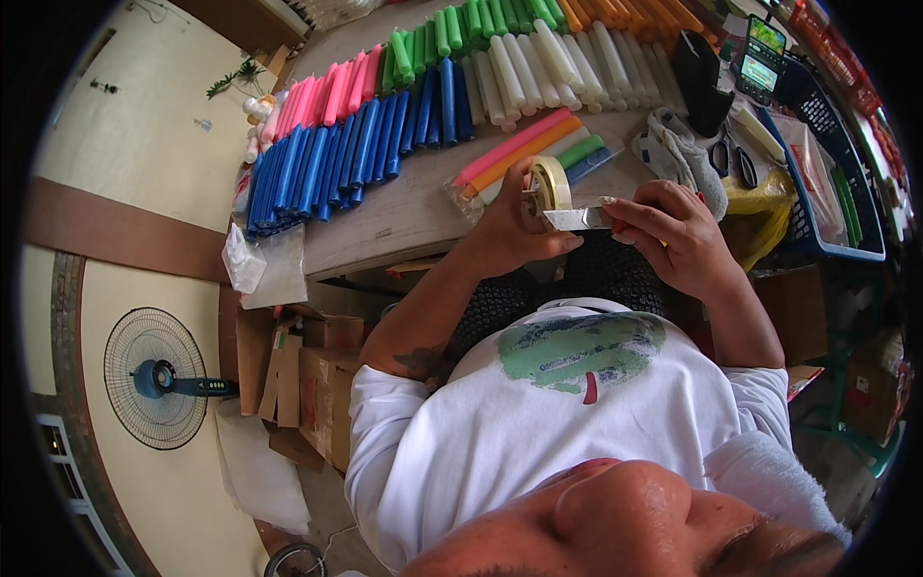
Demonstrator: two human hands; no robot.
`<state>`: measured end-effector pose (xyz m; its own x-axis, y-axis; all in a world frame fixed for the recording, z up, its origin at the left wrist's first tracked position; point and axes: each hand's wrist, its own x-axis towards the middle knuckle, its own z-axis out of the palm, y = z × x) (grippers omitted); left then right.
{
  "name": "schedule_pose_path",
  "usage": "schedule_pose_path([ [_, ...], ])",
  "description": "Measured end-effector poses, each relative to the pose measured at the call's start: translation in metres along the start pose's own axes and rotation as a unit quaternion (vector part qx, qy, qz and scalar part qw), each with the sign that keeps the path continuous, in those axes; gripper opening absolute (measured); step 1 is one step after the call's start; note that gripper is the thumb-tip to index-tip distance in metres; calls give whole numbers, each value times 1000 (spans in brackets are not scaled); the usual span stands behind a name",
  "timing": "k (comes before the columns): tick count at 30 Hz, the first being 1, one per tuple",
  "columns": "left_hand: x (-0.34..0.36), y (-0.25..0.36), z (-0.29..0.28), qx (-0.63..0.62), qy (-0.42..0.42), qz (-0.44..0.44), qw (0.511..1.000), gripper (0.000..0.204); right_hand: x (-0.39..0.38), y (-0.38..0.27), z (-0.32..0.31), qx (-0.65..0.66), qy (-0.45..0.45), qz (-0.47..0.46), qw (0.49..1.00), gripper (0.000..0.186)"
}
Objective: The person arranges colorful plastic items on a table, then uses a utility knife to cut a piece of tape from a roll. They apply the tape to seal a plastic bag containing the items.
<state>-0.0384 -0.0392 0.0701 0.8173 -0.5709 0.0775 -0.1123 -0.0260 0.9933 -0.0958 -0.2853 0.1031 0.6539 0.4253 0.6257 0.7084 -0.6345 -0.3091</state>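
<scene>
My left hand (507, 229) is closed around a roll of pale, yellowish tape (551, 179), held upright over the table's near edge. From the fingers of my right hand (675, 229) a flat silvery blade (575, 219) with a slanted tip reaches to the lower side of the roll. Bits of red show at those fingers, so it looks like a cutter knife, its handle mostly hidden. Just beyond the roll lies a clear plastic pack of candles (524, 149) in pink, orange, green and blue.
Rows of blue candles (322, 168), pink, green, white candles (524, 72) and orange ones cover the table's far side. At right are scissors (733, 159), a grey cloth (678, 149), a black holder (700, 82), a phone (760, 62) and a blue basket (846, 252). Cardboard boxes (327, 394) stand at left.
</scene>
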Motion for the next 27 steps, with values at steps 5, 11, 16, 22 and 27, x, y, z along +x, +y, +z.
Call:
schedule_pose_path([
  [5,-1,3,1,-9,-7,-6,1000,96,1,0,0,0,6,-10,1000,31],
  [11,2,2,-2,11,-19,-3,1000,95,1,0,-2,13,-2,-15,1000,31],
  [16,1,-2,-4,21,-10,8,1000,97,1,-2,-2,9,0,-4,1000,30],
  [22,-1,1,-3,7,-8,14,1000,96,1,-3,-3,6,-1,-4,1000,30],
  [27,-4,1,4,20,-33,29,999,95,4,1,-4,-4,3,24,1000,29],
])
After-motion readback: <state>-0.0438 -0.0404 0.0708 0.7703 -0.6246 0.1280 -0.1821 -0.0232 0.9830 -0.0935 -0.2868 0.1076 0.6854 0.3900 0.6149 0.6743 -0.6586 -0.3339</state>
